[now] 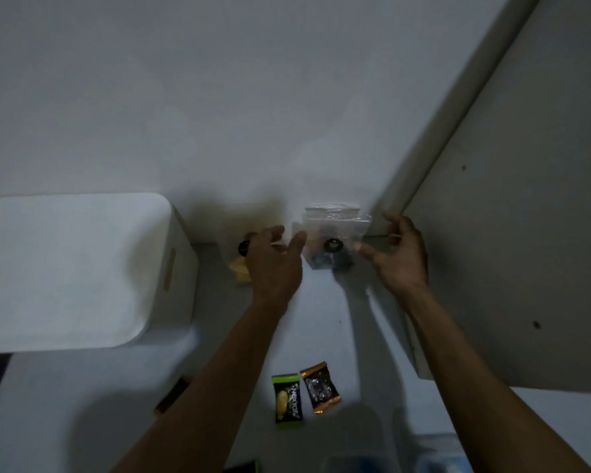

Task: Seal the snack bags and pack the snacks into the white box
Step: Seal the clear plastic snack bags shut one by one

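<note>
Clear snack bag (335, 233) right of white box (82, 268); my left hand (275, 259) and right hand (401, 254) flank it, fingers relaxed, gripping nothing.

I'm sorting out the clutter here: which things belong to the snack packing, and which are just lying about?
Belong:
clear bag
second bag
green packet
orange packet
white box

Lying about:
dark object at left, too blurred to identify
blue things at bottom edge

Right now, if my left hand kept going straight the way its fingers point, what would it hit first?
Most likely the clear snack bag. The left hand points up and slightly right, its fingertips at the bag's left edge. Blur hides whether they already touch.
</note>
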Action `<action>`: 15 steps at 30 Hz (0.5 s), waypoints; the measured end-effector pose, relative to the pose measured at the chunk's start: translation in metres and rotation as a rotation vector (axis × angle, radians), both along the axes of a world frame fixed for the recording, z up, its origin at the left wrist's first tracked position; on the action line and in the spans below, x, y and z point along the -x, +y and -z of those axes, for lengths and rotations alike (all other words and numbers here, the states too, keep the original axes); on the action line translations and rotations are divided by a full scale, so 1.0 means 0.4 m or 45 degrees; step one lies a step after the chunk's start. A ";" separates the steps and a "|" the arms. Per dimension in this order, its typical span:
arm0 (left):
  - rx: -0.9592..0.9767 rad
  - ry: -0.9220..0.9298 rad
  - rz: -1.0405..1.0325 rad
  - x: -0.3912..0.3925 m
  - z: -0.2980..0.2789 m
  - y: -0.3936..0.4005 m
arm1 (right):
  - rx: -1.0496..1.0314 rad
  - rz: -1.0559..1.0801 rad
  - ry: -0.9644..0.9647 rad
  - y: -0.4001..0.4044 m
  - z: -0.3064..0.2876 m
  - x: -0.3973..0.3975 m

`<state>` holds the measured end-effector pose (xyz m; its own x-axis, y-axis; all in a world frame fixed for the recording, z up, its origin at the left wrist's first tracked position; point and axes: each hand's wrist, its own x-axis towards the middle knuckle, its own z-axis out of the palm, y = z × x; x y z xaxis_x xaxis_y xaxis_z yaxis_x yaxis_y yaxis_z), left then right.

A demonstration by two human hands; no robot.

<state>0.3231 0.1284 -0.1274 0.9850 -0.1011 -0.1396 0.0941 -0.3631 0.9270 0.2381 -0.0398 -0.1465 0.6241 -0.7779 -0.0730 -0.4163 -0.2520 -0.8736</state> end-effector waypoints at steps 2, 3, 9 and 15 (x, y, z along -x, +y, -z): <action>0.010 -0.042 0.005 0.007 -0.031 0.047 | 0.045 -0.013 -0.025 0.043 -0.044 0.001; 0.015 -0.065 -0.006 0.008 -0.052 0.075 | 0.079 -0.031 -0.049 0.072 -0.069 -0.003; -0.033 -0.409 -0.096 -0.032 -0.185 0.342 | 0.252 -0.293 -0.217 0.354 -0.207 -0.050; -0.181 -0.563 -0.118 -0.094 -0.195 0.727 | 0.140 -0.388 -0.179 0.668 -0.230 -0.073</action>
